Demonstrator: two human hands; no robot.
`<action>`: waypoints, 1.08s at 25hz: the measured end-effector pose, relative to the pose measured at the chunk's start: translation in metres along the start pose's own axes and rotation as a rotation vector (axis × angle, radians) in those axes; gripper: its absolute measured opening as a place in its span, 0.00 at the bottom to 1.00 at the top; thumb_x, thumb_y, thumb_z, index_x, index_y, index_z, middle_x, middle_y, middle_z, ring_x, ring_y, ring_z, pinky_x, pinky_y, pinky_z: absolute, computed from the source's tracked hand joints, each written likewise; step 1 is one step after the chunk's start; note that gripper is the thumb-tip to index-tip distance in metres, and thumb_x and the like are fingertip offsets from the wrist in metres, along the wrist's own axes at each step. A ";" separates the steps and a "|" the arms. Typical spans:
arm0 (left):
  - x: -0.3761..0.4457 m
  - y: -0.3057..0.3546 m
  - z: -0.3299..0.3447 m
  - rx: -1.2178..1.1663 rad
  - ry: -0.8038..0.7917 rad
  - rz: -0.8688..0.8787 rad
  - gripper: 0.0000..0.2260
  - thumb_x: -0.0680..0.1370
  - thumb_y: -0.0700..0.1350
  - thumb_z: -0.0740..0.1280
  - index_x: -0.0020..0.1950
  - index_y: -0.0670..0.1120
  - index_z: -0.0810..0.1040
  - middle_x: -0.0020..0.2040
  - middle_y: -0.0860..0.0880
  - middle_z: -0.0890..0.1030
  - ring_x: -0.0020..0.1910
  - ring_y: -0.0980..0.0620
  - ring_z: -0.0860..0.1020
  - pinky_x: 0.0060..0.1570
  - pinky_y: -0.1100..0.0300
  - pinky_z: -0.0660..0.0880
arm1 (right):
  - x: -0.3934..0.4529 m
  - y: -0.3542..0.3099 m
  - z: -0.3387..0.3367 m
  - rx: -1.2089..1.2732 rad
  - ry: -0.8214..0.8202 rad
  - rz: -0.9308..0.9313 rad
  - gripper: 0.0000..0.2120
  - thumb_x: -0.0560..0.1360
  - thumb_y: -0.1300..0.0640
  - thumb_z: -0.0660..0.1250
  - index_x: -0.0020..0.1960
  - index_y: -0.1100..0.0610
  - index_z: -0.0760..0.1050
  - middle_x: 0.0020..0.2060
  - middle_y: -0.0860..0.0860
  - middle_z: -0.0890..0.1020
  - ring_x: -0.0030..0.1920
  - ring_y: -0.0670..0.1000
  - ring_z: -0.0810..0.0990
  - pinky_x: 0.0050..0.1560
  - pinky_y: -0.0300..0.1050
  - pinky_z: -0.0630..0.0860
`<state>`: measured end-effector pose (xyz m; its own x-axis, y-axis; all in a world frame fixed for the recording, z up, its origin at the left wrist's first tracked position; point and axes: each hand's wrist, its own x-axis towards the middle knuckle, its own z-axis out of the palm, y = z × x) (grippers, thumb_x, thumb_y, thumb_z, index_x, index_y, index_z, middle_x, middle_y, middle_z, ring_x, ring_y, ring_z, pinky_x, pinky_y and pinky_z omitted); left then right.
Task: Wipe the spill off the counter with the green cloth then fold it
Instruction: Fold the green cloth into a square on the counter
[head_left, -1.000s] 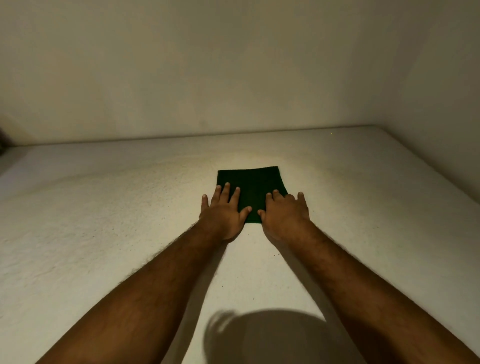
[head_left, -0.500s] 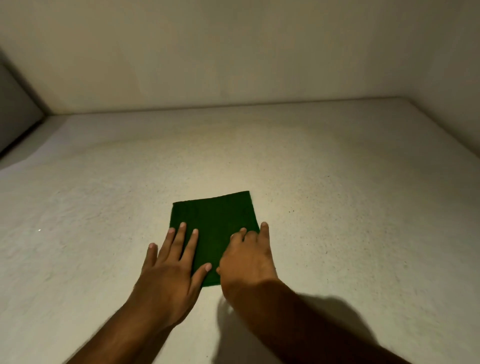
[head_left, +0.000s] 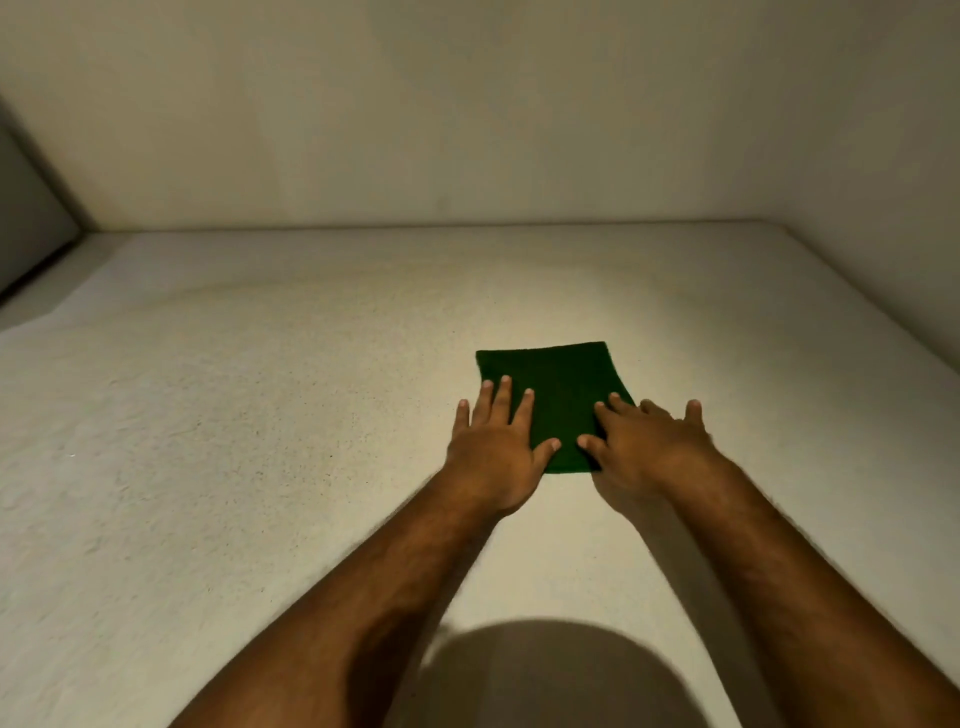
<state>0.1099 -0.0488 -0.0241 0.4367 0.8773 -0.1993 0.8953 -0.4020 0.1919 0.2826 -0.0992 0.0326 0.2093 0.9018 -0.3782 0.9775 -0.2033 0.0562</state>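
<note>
The dark green cloth (head_left: 558, 384) lies flat on the pale speckled counter (head_left: 260, 441) as a folded rectangle, right of centre. My left hand (head_left: 496, 447) rests palm down on its near left corner, fingers spread and straight. My right hand (head_left: 644, 447) presses flat on its near right corner, its fingers pointing left across the cloth. Neither hand grips the cloth; both lie on top of it. I see no spill on the counter.
A plain wall (head_left: 467, 130) runs along the back of the counter and another closes the right side (head_left: 909, 260). A dark gap (head_left: 26, 244) sits at the far left corner. A round shadow (head_left: 545, 675) falls on the counter's near part.
The view has shifted, so the cloth and both hands now sit farther away and to the right. My right hand has spread flat on the cloth's right corner. The cloth stays folded.
</note>
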 end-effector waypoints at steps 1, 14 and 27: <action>0.008 0.009 -0.005 0.006 -0.007 0.001 0.36 0.86 0.66 0.48 0.89 0.50 0.44 0.89 0.44 0.41 0.88 0.43 0.39 0.85 0.39 0.41 | 0.006 0.003 -0.003 0.022 0.026 0.012 0.28 0.88 0.38 0.51 0.84 0.48 0.62 0.85 0.52 0.62 0.84 0.60 0.60 0.82 0.74 0.45; 0.098 -0.014 -0.049 -0.211 0.165 -0.208 0.15 0.84 0.51 0.67 0.66 0.44 0.81 0.61 0.44 0.83 0.60 0.43 0.81 0.61 0.47 0.77 | 0.112 0.010 -0.007 0.490 0.402 0.090 0.15 0.84 0.52 0.68 0.67 0.56 0.79 0.63 0.56 0.78 0.63 0.59 0.78 0.62 0.57 0.77; 0.201 -0.036 -0.121 -0.625 0.549 -0.122 0.32 0.79 0.46 0.76 0.80 0.46 0.67 0.77 0.42 0.69 0.73 0.40 0.73 0.69 0.46 0.76 | 0.190 0.033 -0.100 0.779 0.703 0.045 0.27 0.84 0.54 0.71 0.79 0.55 0.66 0.69 0.56 0.78 0.67 0.59 0.79 0.64 0.60 0.79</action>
<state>0.1550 0.1741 0.0455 0.0907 0.9732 0.2114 0.6493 -0.2187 0.7284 0.3574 0.1031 0.0549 0.4567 0.8551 0.2455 0.7337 -0.2060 -0.6475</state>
